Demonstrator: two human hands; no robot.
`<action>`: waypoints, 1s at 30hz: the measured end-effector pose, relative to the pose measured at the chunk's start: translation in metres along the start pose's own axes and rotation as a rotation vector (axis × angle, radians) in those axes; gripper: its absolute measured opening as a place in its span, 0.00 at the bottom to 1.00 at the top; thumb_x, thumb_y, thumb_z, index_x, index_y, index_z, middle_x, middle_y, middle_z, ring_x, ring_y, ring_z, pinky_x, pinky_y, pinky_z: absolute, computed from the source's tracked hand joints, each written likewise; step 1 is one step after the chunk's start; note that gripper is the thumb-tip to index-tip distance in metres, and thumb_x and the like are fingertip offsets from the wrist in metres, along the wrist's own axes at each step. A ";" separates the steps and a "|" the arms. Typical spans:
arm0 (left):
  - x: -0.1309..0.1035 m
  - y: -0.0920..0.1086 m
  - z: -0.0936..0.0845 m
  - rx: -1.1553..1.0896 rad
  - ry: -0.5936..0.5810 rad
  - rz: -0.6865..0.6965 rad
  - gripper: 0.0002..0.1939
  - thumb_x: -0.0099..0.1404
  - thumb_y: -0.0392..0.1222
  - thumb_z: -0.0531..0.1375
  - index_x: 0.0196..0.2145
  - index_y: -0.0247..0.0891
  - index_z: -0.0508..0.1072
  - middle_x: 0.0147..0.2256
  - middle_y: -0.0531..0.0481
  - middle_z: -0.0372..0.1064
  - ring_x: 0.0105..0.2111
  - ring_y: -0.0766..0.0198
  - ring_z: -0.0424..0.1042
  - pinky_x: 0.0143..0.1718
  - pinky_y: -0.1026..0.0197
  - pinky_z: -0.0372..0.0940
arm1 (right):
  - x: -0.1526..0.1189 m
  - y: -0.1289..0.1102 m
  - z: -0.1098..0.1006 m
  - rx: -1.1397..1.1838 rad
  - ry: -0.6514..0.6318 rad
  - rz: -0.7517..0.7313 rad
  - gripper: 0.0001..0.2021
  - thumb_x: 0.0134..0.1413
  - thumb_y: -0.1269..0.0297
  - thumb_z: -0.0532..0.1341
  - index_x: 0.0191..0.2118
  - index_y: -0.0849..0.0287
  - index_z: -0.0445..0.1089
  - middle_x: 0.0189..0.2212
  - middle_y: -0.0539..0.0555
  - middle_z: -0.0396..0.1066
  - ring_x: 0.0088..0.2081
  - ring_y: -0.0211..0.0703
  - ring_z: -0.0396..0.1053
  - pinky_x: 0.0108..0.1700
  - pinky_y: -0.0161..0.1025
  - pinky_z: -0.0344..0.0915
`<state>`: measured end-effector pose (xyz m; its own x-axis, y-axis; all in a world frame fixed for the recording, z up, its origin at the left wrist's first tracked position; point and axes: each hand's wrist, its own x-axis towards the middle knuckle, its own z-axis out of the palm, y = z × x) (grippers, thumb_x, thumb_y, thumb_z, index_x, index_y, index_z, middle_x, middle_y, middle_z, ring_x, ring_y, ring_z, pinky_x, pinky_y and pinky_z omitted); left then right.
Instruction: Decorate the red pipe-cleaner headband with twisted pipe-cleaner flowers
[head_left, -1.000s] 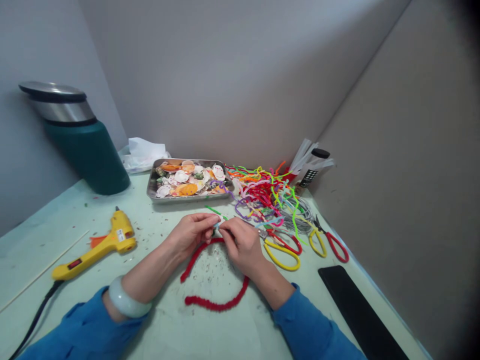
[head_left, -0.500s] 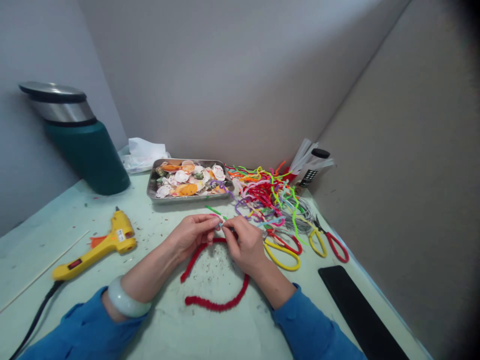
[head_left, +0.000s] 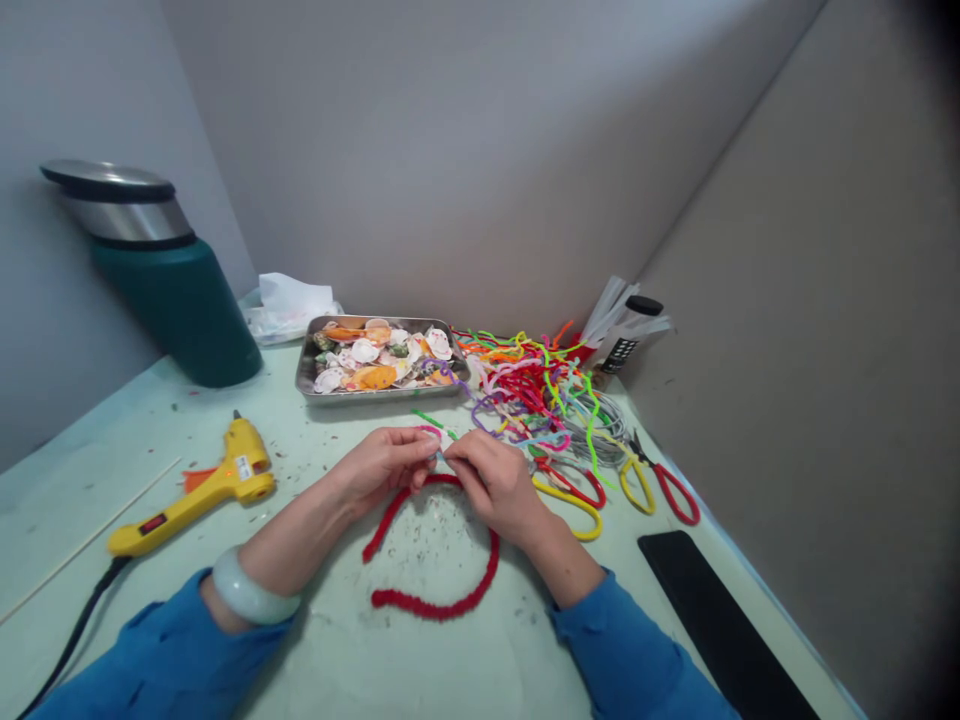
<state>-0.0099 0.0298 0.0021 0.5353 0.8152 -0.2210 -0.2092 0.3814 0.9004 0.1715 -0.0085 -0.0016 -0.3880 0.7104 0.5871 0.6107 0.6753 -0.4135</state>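
Observation:
My left hand (head_left: 391, 462) pinches a small light-blue piece (head_left: 441, 456), seemingly pipe cleaner, between thumb and fingers. Close against it, my right hand (head_left: 491, 478) has its fingertips pressed together at the same piece, which they mostly hide. A pink bit (head_left: 429, 430) shows just above the left fingers. Below both hands, a fuzzy red pipe cleaner (head_left: 427, 609) lies on the table in an open curve, partly covered by the right hand. Beyond the fingertips lies a short green strip (head_left: 429, 417).
A metal tray (head_left: 375, 398) of shells stands behind, beside a tangle of coloured pipe cleaners (head_left: 517, 385). Scissors (head_left: 577, 515) and more scissors (head_left: 675, 495) lie right, near a black strip (head_left: 712, 610). Left are a yellow glue gun (head_left: 202, 490), thin stick (head_left: 97, 535) and green bottle (head_left: 176, 310).
My right hand has shifted slightly right, opening a small gap from the left fingertips, where the light-blue piece shows. The red pipe cleaner stays in place.

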 end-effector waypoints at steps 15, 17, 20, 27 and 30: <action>-0.005 0.008 -0.003 0.166 -0.123 -0.086 0.12 0.52 0.45 0.66 0.23 0.33 0.73 0.16 0.52 0.63 0.14 0.72 0.59 0.16 0.68 0.58 | 0.005 -0.002 -0.009 0.200 -0.073 0.062 0.04 0.56 0.66 0.59 0.31 0.58 0.70 0.26 0.50 0.71 0.28 0.37 0.68 0.33 0.34 0.63; -0.006 0.009 -0.003 0.190 -0.130 -0.089 0.12 0.53 0.46 0.65 0.24 0.33 0.72 0.16 0.53 0.62 0.13 0.72 0.58 0.16 0.68 0.57 | 0.005 -0.002 -0.010 0.187 -0.070 0.064 0.04 0.56 0.66 0.60 0.31 0.58 0.70 0.26 0.50 0.71 0.28 0.37 0.67 0.33 0.34 0.63; -0.007 0.009 -0.004 0.225 -0.142 -0.085 0.12 0.53 0.47 0.65 0.24 0.34 0.72 0.14 0.54 0.61 0.13 0.72 0.57 0.16 0.68 0.56 | 0.006 -0.003 -0.013 0.189 -0.059 0.060 0.04 0.55 0.65 0.60 0.31 0.58 0.70 0.27 0.50 0.71 0.29 0.37 0.68 0.33 0.34 0.63; -0.007 0.010 -0.001 0.309 -0.121 -0.085 0.12 0.52 0.46 0.65 0.22 0.34 0.71 0.14 0.54 0.62 0.13 0.71 0.59 0.16 0.68 0.55 | 0.005 0.002 -0.013 0.129 -0.080 0.018 0.06 0.55 0.62 0.61 0.32 0.58 0.69 0.27 0.51 0.71 0.30 0.38 0.67 0.32 0.35 0.62; -0.007 0.012 0.001 0.324 -0.094 -0.089 0.12 0.52 0.46 0.65 0.22 0.34 0.71 0.13 0.54 0.62 0.13 0.70 0.59 0.16 0.67 0.56 | 0.005 0.004 -0.013 0.083 -0.073 -0.001 0.07 0.56 0.61 0.60 0.32 0.58 0.69 0.27 0.52 0.71 0.30 0.39 0.67 0.32 0.35 0.61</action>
<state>-0.0154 0.0279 0.0145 0.6159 0.7355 -0.2823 0.1048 0.2787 0.9546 0.1811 -0.0051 0.0088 -0.4395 0.7201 0.5369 0.5519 0.6881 -0.4711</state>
